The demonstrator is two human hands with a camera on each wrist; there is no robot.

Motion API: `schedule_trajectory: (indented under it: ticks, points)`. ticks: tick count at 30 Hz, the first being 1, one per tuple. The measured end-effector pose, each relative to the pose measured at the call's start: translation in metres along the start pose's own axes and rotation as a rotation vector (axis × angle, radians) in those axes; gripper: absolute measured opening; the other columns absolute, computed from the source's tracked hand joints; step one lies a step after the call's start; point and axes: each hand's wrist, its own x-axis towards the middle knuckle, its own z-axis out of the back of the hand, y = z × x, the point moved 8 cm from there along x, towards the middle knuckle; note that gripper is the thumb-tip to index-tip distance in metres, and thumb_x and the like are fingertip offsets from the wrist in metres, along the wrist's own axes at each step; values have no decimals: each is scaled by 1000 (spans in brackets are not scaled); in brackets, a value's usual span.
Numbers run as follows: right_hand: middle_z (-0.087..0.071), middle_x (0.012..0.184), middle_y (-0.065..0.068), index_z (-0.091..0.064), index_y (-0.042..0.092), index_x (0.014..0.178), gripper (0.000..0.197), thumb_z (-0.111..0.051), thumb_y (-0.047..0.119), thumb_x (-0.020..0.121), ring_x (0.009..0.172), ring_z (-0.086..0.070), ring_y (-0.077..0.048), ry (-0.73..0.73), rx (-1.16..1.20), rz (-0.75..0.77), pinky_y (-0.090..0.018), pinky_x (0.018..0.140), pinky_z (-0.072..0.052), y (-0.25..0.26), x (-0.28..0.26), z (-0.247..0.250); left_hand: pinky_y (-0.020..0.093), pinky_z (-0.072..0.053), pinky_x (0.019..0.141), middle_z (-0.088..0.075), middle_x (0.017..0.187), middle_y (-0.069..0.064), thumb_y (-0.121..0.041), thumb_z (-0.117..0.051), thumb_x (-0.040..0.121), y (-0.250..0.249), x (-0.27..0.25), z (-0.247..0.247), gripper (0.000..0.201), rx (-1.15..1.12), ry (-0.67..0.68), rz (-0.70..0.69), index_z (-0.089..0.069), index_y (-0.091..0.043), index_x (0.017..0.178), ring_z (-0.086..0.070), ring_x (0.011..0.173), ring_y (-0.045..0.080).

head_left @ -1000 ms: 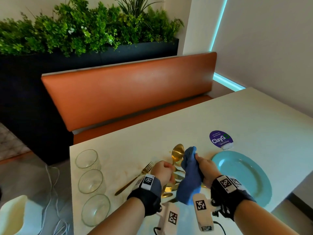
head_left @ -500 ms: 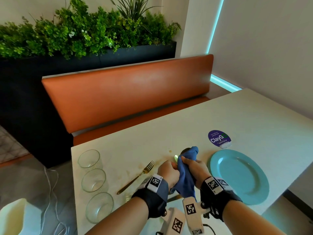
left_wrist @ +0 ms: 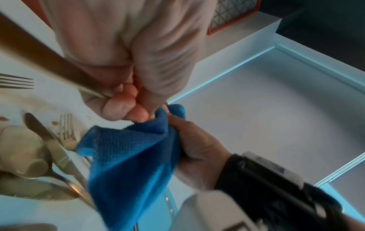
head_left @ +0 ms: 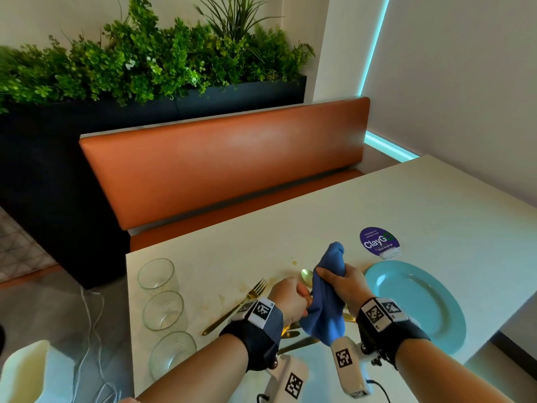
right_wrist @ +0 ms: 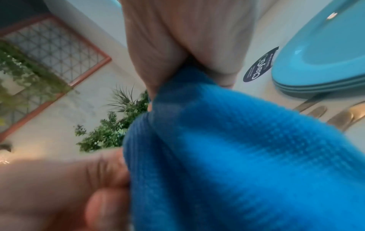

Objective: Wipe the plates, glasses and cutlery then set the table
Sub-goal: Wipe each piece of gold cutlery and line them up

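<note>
My left hand point(head_left: 300, 301) grips the handle of a gold spoon point(left_wrist: 39, 62) in a fist. My right hand point(head_left: 334, 279) squeezes a blue cloth point(head_left: 327, 315) around the spoon's front part. Only an edge of the spoon bowl point(head_left: 306, 276) shows to the left of the cloth. Both hands are a little above the white table point(head_left: 377, 205), near its front edge. In the right wrist view the blue cloth point(right_wrist: 237, 156) fills the frame below my right hand point(right_wrist: 177, 67). A stack of turquoise plates point(head_left: 415, 306) lies just right of my right hand.
Three clear glasses point(head_left: 157, 274) point(head_left: 164, 311) point(head_left: 171, 356) stand in a row along the table's left edge. A gold fork point(head_left: 241, 303) and more gold cutlery point(left_wrist: 55, 148) lie under my hands. A purple sticker point(head_left: 377, 242) is behind the plates. An orange bench point(head_left: 223, 164) faces the table.
My right hand has slid the cloth forward over the spoon bowl, which stood bare a second ago. The two hands have come closer together. My left hand keeps its grip.
</note>
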Motion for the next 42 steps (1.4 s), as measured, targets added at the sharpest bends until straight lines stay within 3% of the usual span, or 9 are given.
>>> schedule_trajectory:
  ticks: [4,9,15,21,25,30,35,38,42]
  points:
    - [-64,84,-7,-56,16,84,14,-69,16,81,87,-61,-27,36,29,52,-42,85,-52,15,6,5,25,-44,55,-57,63,2,-10,-48,91,8,1,-9,13,-191,54,37,-57,-18,85,-50,52,14]
    - [-65,96,-13,-57,6,108,29,-68,15,82,95,-61,-32,-25,73,53,-43,88,-50,21,21,25,18,-43,57,-61,75,-3,-17,-40,99,24,-9,-14,26,-139,240,101,-57,-21,80,-53,62,9]
    - [-64,85,-16,-58,6,82,28,-68,32,82,88,-62,-32,-99,137,-63,-45,89,-52,8,26,25,17,-36,49,-56,64,-2,-12,-43,97,13,-3,-13,29,-142,118,29,-56,-19,72,-44,51,9]
    - [-65,82,-17,-61,0,85,22,-69,20,82,83,-62,-32,155,177,-150,-46,86,-53,3,9,-23,24,-33,49,-51,57,3,-2,-40,91,6,15,-2,36,-168,-13,35,-51,-18,61,-39,46,15]
    - [-65,82,-16,-61,1,80,17,-71,15,81,78,-61,-28,202,158,-144,-40,77,-53,8,9,-27,20,-32,44,-48,56,2,-1,-40,93,9,18,0,36,-218,-20,46,-52,-18,63,-37,46,13]
    - [-67,89,-20,-64,0,82,24,-75,20,77,86,-63,-32,223,42,-128,-46,89,-53,11,14,-28,16,-33,43,-48,60,3,-1,-40,93,11,19,-3,31,-308,-31,49,-51,-15,68,-38,48,11]
    - [-65,81,-17,-62,7,73,18,-72,20,79,81,-61,-31,180,45,-70,-45,88,-52,24,24,-25,15,-32,45,-58,70,1,-4,-39,96,2,18,-4,27,-377,68,49,-54,-18,80,-53,48,5]
    - [-64,78,-14,-61,7,73,19,-72,21,79,80,-60,-30,166,34,-63,-42,84,-52,26,27,-25,12,-34,42,-60,62,0,3,-41,94,0,18,0,31,-401,74,44,-58,-15,75,-53,39,0]
    - [-69,92,-20,-64,5,77,24,-73,28,77,92,-64,-35,239,-125,-61,-46,91,-52,23,29,-33,19,-39,48,-64,62,8,1,-51,84,5,28,1,28,-296,39,65,-60,-14,62,-58,51,15]
